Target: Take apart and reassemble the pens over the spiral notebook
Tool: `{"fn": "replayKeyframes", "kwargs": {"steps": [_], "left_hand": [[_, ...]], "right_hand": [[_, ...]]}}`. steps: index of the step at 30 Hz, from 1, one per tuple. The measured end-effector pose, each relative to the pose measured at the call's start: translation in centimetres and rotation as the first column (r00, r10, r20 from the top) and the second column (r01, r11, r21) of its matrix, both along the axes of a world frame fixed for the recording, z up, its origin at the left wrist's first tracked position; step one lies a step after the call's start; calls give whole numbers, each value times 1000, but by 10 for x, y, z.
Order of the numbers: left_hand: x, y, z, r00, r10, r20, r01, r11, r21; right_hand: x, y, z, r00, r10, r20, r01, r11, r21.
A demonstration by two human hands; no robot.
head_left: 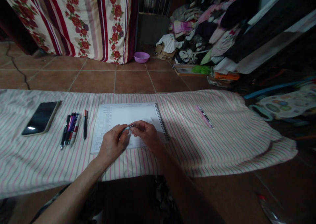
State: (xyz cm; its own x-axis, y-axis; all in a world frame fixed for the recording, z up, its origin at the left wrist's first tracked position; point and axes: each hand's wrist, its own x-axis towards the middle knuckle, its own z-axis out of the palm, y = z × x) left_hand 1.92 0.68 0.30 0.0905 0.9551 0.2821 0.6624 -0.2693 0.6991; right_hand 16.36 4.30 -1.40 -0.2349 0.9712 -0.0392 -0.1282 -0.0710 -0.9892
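Note:
My left hand [113, 142] and my right hand [146, 133] meet over a spiral notebook [125, 117] that lies open on a striped cloth [222, 141]. Both pinch a thin pen [130, 127] between their fingertips, one hand at each end. Most of the pen is hidden by the fingers. The notebook's left part shows printed rows. To its left lie a single pen [85, 123] and a bunch of several pens [70, 129]. A pink pen [204, 116] rests on the cloth to the right.
A dark phone [40, 117] lies at the cloth's left end. Beyond the cloth is brown tiled floor [133, 81], a floral curtain [81, 20], a purple bowl [141, 57] and a heap of clothes [204, 26]. A patterned mat [286, 104] lies at the right.

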Motion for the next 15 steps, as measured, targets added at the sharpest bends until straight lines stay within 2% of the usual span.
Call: {"fn": "replayKeyframes", "kwargs": {"steps": [15], "left_hand": [[2,-1,-1,999,9,-40,-10,999,-31]], "right_hand": [[-1,-1,2,997,2,81,-2,1000,-2]]}}
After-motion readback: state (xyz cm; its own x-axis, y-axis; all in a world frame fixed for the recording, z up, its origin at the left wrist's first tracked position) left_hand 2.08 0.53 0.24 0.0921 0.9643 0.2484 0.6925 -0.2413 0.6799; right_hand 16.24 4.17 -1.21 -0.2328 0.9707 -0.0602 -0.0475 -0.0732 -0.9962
